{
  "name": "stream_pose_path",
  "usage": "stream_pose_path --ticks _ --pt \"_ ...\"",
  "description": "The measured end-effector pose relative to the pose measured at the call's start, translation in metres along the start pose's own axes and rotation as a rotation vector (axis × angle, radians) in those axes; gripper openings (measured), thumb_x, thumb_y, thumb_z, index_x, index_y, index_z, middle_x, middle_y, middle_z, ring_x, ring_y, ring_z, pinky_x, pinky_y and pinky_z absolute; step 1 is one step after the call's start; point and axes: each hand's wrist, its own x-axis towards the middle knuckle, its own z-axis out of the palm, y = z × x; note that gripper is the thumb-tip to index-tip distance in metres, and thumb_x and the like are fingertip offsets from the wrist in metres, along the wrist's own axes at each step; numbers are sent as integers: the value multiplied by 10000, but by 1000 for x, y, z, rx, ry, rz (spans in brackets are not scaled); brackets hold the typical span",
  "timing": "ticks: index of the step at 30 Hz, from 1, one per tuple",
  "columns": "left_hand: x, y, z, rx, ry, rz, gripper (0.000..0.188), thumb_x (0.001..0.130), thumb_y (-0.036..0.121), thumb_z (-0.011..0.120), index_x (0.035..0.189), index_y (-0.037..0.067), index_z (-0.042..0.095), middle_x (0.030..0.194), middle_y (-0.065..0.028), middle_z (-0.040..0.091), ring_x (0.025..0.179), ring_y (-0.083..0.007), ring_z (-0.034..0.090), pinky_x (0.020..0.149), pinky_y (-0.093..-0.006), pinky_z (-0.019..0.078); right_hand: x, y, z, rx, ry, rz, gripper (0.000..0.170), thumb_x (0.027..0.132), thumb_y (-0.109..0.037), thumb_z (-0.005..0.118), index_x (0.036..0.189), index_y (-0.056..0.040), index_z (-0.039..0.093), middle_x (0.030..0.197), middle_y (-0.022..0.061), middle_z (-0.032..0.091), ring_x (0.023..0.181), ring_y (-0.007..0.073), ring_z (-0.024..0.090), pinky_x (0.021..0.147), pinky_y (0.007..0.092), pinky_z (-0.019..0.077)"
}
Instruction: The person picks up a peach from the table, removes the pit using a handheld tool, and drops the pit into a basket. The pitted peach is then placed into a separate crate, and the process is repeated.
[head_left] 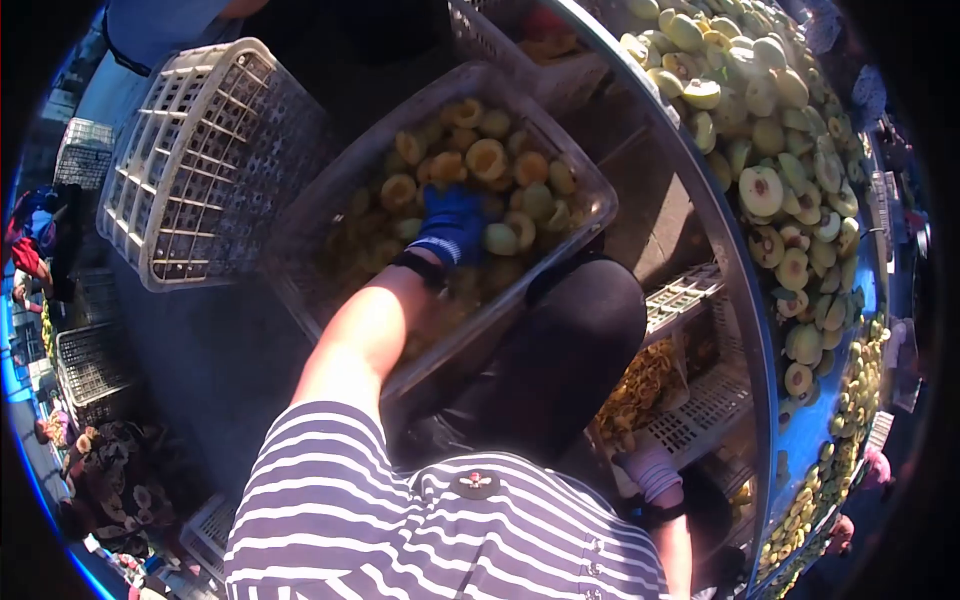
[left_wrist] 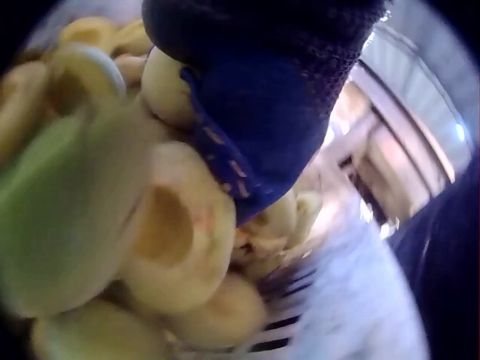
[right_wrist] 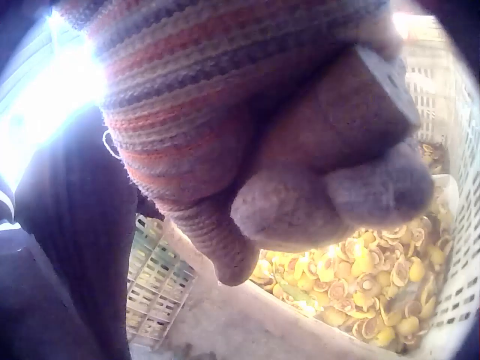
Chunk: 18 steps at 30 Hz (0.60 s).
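Note:
In the head view, my left hand [head_left: 447, 225], in a blue glove, reaches down among halved fruits [head_left: 486, 159] in a translucent crate [head_left: 345, 160]. The left wrist view shows the blue glove [left_wrist: 255, 120] against pale fruit halves [left_wrist: 176, 232]; its fingers are hidden, so their grip cannot be told. My right hand [head_left: 650, 474], in a striped knit glove, hangs low at the right beside a white basket. In the right wrist view, that hand [right_wrist: 247, 150] has its fingers curled round a thick brown handle-like piece [right_wrist: 337, 112] with a flat pale end.
An upright white basket [head_left: 185, 170] stands left of the crate. Many fruit halves [head_left: 762, 190] lie on a metal-edged blue table [head_left: 800, 440] at the right. Below its edge, a container holds yellow-orange pieces [head_left: 640, 385], also seen in the right wrist view [right_wrist: 360, 281]. My knee [head_left: 590, 310] is beside the crate.

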Motion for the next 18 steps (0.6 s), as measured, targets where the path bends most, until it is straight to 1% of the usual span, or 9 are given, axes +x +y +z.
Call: stream_pose_path --ticks 1,3,5,7,8,10,12,14,18 --pt "-20 -12 20 -79 -6 -39 659 770 568 713 1288 165 652 1440 -149 519 1465 -411 304 1123 -655 268 -3 -1 -5 3 14 -25 498 813 -388 708 1160 -39 638 1118 259 669 1061 435 637 912 483 525" --pt "-76 -52 36 -160 70 64 732 760 588 731 1337 152 618 1473 -162 501 1450 -408 333 1147 -552 319 0 1 -5 -16 39 -59 476 828 -391 693 1141 -37 640 1104 262 672 1056 434 640 910 486 525" --pt "-102 -78 76 -311 25 114 763 733 546 776 1365 163 587 1493 -170 484 1446 -374 353 1125 -560 343 3 5 4 -80 35 -75 447 845 -391 675 1116 -38 644 1089 267 674 1056 432 641 910 489 524" --pt "-124 -113 28 -541 -537 79 796 743 579 764 1374 131 580 1415 -192 558 1352 -363 487 1092 -457 416 10 5 11 -81 -6 -91 435 857 -393 664 1111 -40 642 1086 272 673 1061 431 642 912 493 523" --pt "-128 -133 50 -487 -493 23 805 757 571 757 1380 97 571 1368 -210 596 1266 -364 569 1069 -414 446 18 5 13 -82 -18 -102 430 862 -394 658 1108 -42 641 1084 274 672 1063 430 642 913 495 522" --pt "-109 -147 15 -481 -518 -127 796 794 566 732 1393 73 557 1412 -212 562 1291 -358 550 1080 -422 439 38 13 31 -77 -44 -115 418 869 -392 649 1102 -45 643 1089 270 673 1068 429 643 916 499 519" --pt "-83 -141 -15 -540 -145 -271 729 869 552 660 1431 110 521 1431 -241 526 1313 -384 522 1092 -448 428 42 18 26 -103 -75 -118 423 870 -398 648 1102 -44 645 1096 266 675 1073 427 644 919 498 518" --pt "-38 -121 -59 -479 94 -160 696 903 549 606 1445 124 502 1450 -234 507 1318 -389 511 1110 -450 416 32 1 10 -141 -110 -109 444 865 -411 656 1108 -39 649 1106 263 676 1079 425 645 922 493 517" --pt "51 -91 -73 -231 303 -39 737 875 549 630 1452 114 484 1448 -217 515 1323 -367 513 1111 -454 414 16 5 -1 -106 -28 -42 513 820 -429 707 1133 -26 655 1127 261 676 1076 424 646 936 475 517"
